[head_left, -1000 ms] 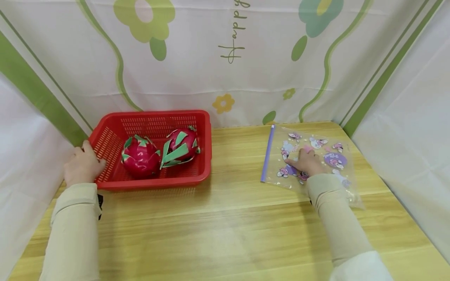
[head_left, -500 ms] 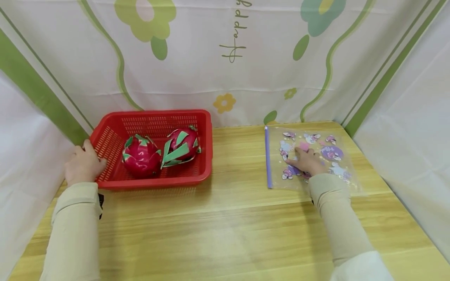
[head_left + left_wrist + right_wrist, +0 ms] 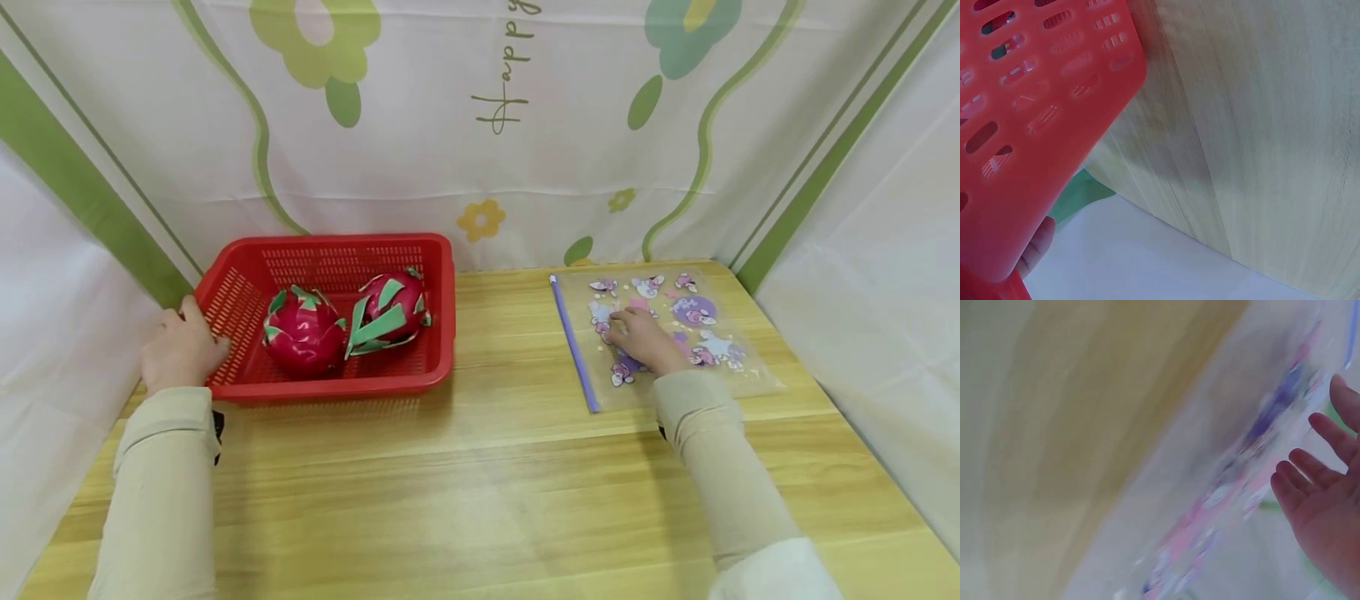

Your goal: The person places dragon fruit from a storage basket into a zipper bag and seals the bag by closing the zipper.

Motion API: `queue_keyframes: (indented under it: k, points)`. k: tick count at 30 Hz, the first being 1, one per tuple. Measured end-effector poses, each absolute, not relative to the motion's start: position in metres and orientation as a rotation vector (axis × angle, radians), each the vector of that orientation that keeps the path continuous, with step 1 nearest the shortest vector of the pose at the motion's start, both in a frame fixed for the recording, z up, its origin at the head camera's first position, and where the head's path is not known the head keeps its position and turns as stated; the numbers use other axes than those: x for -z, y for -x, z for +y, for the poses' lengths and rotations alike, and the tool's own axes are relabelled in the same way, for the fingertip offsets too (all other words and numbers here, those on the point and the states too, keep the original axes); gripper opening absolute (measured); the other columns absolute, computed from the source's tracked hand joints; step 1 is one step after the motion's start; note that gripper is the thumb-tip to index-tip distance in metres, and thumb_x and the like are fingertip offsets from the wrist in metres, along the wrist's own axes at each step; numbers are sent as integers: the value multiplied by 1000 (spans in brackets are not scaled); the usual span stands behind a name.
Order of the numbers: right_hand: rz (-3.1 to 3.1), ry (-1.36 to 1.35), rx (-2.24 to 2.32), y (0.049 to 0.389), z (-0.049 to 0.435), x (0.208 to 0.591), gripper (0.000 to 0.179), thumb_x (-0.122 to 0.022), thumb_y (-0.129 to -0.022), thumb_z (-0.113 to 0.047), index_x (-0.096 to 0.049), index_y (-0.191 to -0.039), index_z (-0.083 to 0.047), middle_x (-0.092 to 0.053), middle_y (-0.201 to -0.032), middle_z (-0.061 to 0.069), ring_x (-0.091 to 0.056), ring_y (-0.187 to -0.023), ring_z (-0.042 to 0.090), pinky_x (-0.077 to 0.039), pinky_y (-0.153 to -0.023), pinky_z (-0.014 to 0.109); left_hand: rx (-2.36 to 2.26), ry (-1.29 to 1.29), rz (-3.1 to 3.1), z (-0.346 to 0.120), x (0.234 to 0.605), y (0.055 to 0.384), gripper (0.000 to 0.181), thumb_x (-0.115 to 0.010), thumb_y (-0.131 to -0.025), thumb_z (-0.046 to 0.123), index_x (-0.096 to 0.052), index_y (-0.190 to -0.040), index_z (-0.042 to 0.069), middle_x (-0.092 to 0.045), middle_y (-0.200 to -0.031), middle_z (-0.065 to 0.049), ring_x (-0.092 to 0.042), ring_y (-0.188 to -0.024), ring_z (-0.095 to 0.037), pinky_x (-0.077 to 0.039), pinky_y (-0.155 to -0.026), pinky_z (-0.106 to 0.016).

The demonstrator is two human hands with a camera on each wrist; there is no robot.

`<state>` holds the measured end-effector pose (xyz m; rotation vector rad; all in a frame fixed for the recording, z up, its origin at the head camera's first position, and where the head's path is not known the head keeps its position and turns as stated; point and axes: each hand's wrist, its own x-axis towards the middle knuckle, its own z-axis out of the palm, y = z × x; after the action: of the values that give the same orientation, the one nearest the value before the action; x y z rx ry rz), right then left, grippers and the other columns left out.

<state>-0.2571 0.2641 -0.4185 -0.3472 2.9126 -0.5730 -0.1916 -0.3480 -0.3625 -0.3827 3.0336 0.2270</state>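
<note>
My left hand grips the left end of a red plastic basket, its fingers over the rim. From the left wrist, a fingertip shows past the basket's edge. Two glossy pink dragon fruits with green leaf tips lie inside, one upright on the left, the other tipped over on the right. At the right, my right hand is over a clear zip bag with purple cartoon prints and a purple zip strip. Its fingers look loose and slightly bent in the right wrist view, close by the bag.
The wooden table runs up to a white flowered cloth hanging at the back. More white cloth closes off the right side. The basket stands near the back left.
The bag has turned counter-clockwise under my right hand, so its zip strip now slants the other way. My right hand has shifted slightly left. The left hand and basket stay put.
</note>
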Motion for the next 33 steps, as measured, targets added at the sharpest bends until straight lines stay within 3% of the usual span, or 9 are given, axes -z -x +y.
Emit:
queue_keyframes:
  k: [6,12,17,23,28,33]
  points:
    - [2909,336,570,255,236,419,45,-55,-96,-27,-56,-118,13,-57,-114,33,-54,-106,44,-45,-94,53,-224,380,3034,-349,363,192,82,-49,-91,25,-2,-142,-20,-30,-116,-49,-44,-96,-59,-45,-67,-62]
    - [2816,289,580,252,219,422,50,-57,-93,-42,-55,-105,7,-52,-103,25,-54,-82,28,-48,-74,41,-216,379,3023,-349,363,192,83,-48,-92,25,0,-143,-19,-28,-119,-50,-42,-99,-60,-44,-71,-64]
    - [2782,243,537,249,214,422,42,-59,-92,-41,-51,-96,0,-44,-99,18,-49,-76,23,-44,-67,33,-222,378,3021,-349,362,192,84,-48,-92,25,1,-143,-19,-28,-119,-50,-43,-98,-60,-45,-69,-63]
    - [2828,250,477,248,214,423,24,-44,-96,-22,-52,-97,0,-43,-101,20,-50,-78,26,-46,-71,38,-236,378,3027,-347,360,192,82,-48,-92,25,0,-143,-19,-28,-120,-50,-44,-98,-60,-45,-68,-63]
    - [2882,239,501,247,214,424,23,-32,-94,-13,-47,-98,4,-47,-98,23,-51,-78,30,-48,-75,47,-238,384,3028,-346,358,190,82,-48,-92,24,0,-143,-19,-29,-120,-50,-43,-100,-60,-44,-70,-63]
    - [2978,129,564,244,212,421,26,-30,-99,-14,-45,-107,5,-59,-90,25,-59,-72,34,-51,-66,46,-244,387,3031,-345,359,189,81,-48,-92,24,-2,-143,-19,-31,-117,-49,-44,-97,-59,-45,-69,-63]
